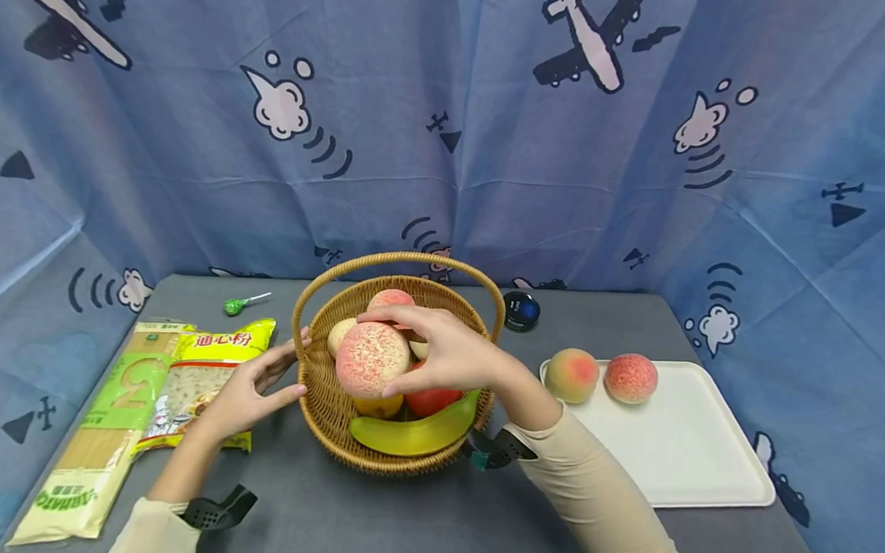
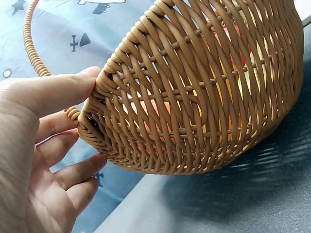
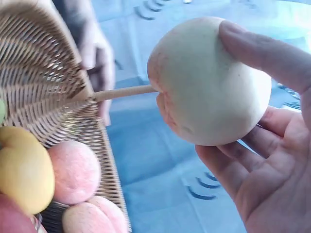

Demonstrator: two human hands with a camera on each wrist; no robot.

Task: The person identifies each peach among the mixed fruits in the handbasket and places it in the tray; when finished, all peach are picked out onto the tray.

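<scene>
A wicker basket [image 1: 324, 395] with a hoop handle stands mid-table, holding peaches, a banana [image 1: 412, 432], a red fruit and a yellow fruit. My right hand [image 1: 438, 351] grips a large pink peach [image 1: 370, 359] just above the basket; in the right wrist view the peach [image 3: 209, 82] sits between thumb and fingers [image 3: 243, 165]. With fingers straight, my left hand [image 1: 257, 384] rests against the basket's left wall [image 2: 194, 97], thumb [image 2: 53, 92] at the rim.
A white tray [image 1: 688, 456] at right carries two peaches [image 1: 571, 374] [image 1: 630, 377]. Pasta packets [image 1: 197, 380] lie at left, a green lollipop [image 1: 234, 305] and a dark round object [image 1: 521, 310] sit at the back. Blue patterned cloth surrounds the grey table.
</scene>
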